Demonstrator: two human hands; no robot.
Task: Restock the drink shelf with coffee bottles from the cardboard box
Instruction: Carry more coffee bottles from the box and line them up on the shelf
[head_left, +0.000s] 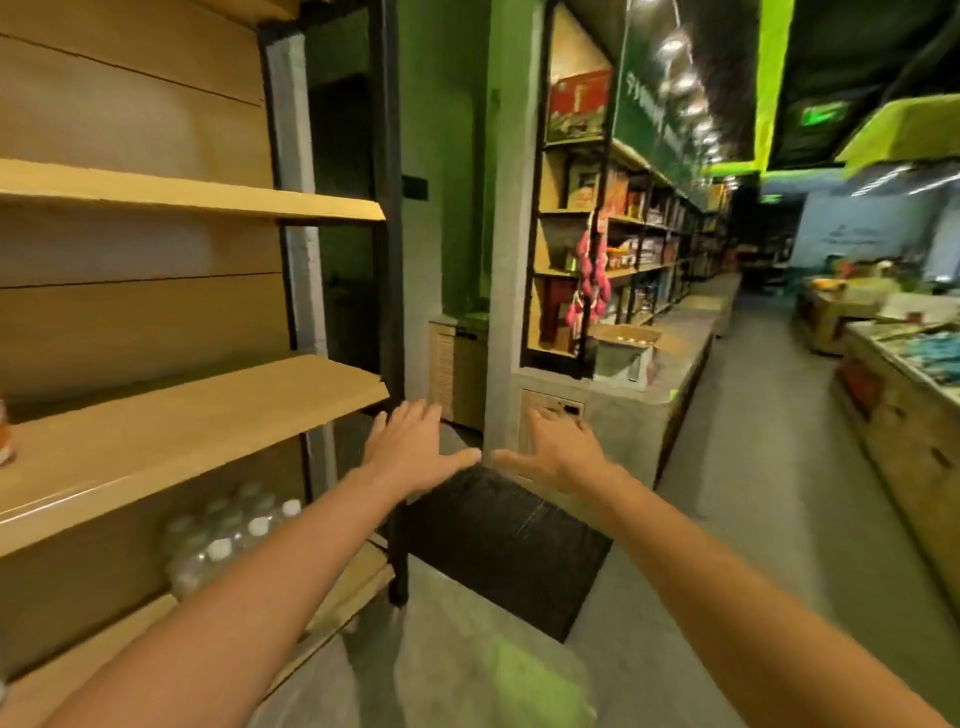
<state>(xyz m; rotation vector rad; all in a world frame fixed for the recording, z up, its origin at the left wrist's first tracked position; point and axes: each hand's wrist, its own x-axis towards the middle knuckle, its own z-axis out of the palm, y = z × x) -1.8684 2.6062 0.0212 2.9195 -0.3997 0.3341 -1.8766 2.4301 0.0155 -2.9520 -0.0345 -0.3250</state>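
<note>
Starting far left of the left hand: an orange-and-white item (4, 431), cut off by the frame edge, standing on the wooden drink shelf (182, 421). Below that board, down-left of the left hand, a pack of clear bottles (223, 540) with white caps, blurred. Next, the left hand (410, 447), just past the shelf's right corner, palm down, fingers straight and spread, holding nothing. Under and between both hands, a dark block (498, 545) on the floor. Just beside, thumbs nearly meeting, the right hand (558, 449), likewise flat, splayed and empty. Beyond and right of the right hand, well apart, an open cardboard box (623, 358) on a grey counter (670, 384); pale round tops inside, too blurred to name.
</note>
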